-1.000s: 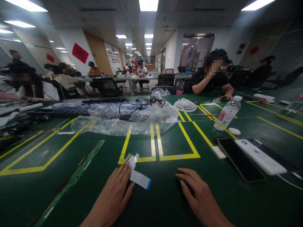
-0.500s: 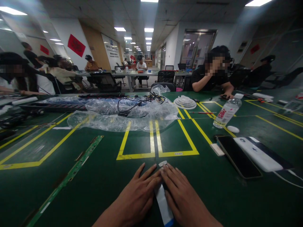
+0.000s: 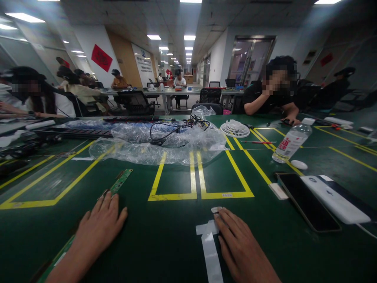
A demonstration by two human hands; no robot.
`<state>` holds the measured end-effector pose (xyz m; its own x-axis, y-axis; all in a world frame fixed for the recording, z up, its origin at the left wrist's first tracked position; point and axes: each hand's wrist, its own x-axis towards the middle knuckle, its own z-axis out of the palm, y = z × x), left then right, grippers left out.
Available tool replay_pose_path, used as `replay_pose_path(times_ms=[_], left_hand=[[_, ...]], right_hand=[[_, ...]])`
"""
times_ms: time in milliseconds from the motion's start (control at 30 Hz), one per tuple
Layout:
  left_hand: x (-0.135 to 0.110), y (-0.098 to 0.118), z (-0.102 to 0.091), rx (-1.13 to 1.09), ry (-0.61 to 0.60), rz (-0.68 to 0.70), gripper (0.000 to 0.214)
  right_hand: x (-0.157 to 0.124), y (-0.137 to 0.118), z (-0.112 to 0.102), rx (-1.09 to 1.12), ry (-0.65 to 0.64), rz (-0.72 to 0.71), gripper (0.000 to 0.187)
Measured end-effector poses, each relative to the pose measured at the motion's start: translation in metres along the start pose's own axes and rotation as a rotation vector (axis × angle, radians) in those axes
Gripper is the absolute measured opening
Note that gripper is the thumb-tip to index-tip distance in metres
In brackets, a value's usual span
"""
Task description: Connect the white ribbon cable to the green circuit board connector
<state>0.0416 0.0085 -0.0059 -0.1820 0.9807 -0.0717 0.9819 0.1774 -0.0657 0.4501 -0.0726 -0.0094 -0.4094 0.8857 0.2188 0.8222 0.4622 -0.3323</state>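
Observation:
My left hand (image 3: 99,221) lies over a long, narrow green circuit board (image 3: 122,181) on the left side of the table. Its fingers are stretched out and the thumb stands apart; the hand covers the board's middle. Flat on the tabletop rests my right hand (image 3: 240,239), fingers extended, with the fingertips touching the end of a white flat strip (image 3: 210,251). A short crosspiece sits near the strip's upper end, and a small pale tab (image 3: 216,210) shows just beyond the index fingertip. Whether the strip is tape or flat cable I cannot tell.
Crumpled clear plastic wrap (image 3: 165,151) with black cables (image 3: 165,131) lies ahead. To the right are a white fan grille (image 3: 235,129), a bottle (image 3: 293,141), a black phone (image 3: 308,202) and a white device (image 3: 335,200). A person (image 3: 272,94) sits across the green table.
My left hand has left the white strip and moved left onto the circuit board. My right hand has shifted slightly right, uncovering more of the strip and its crosspiece.

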Motion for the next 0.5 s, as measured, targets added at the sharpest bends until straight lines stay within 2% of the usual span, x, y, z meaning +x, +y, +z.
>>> replay_pose_path(times_ms=[67, 133, 233, 400, 500], left_hand=[[0.000, -0.012, 0.004, -0.022, -0.092, -0.069, 0.076], [-0.001, -0.014, 0.007, -0.033, -0.140, -0.104, 0.079], [-0.003, -0.002, 0.012, -0.016, -0.092, -0.084, 0.082], [-0.012, 0.030, 0.014, -0.050, 0.043, 0.142, 0.085], [-0.021, 0.048, 0.009, -0.117, 0.065, 0.251, 0.084]], right_hand=[[0.001, 0.001, 0.001, 0.009, -0.023, -0.009, 0.057], [0.002, 0.002, 0.001, 0.013, -0.045, -0.007, 0.058], [0.001, 0.001, -0.001, 0.007, -0.070, 0.003, 0.058], [0.001, 0.001, -0.003, -0.017, -0.083, 0.000, 0.056], [0.002, 0.000, -0.003, -0.025, -0.073, 0.000, 0.055]])
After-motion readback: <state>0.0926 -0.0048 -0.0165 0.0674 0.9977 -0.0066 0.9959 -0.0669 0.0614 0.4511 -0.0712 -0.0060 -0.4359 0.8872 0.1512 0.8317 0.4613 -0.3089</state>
